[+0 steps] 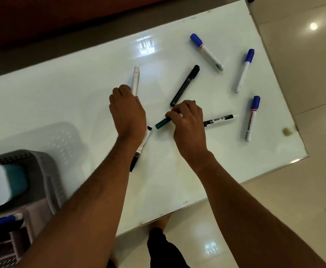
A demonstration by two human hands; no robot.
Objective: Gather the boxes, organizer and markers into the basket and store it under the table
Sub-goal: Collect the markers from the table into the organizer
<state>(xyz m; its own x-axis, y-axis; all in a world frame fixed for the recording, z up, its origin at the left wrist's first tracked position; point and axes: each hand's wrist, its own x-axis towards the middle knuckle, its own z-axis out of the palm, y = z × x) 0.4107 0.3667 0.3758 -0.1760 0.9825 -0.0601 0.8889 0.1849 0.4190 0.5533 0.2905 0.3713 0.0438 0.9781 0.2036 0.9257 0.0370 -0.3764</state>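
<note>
A pale glass table [80,97] stood over a glossy tiled floor, with loose markers scattered from its middle toward three o'clock. The left hand [127,111] was curled shut around a white marker [135,80] that pointed to twelve o'clock. The right hand [187,120] pinched a green-capped marker [163,123] between closed fingertips. A black-and-white marker [141,147] lay under the left wrist.

With both hands loaded (and more pens within reach), an overfull grip could probably drop a marker, and the slick glass would let it roll off the edge at four o'clock.

Eight markers were on the table: three with blue caps, one all black, two black-and-white, the white one and the green-capped one. One grey basket [47,171] sat at eight o'clock, already holding what looked like one box, one organizer and one blue marker.
</note>
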